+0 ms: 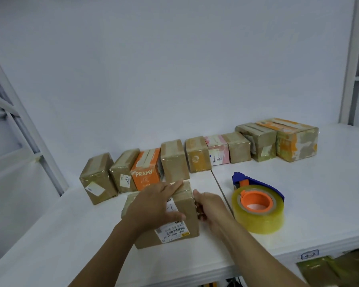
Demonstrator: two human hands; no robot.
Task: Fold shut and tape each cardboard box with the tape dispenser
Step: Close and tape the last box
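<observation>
Forearms at bottom edge, both hands on the box in work. L hand (155,201) lies flat on top of cardboard box (187,206), fingers straight, pressing down. R hand (207,206) is against the box's R side face, fingers curled; can't tell if pinching tape or just pressing. Box sits on table (309,183), just in front of row of taped boxes (174,160). Tape dispenser (257,204) lies R of the R hand, near, not touching; roll twd camera, blue end away. Judgement: R hand nearer, so a short reach rightward; L to pin the box.
</observation>
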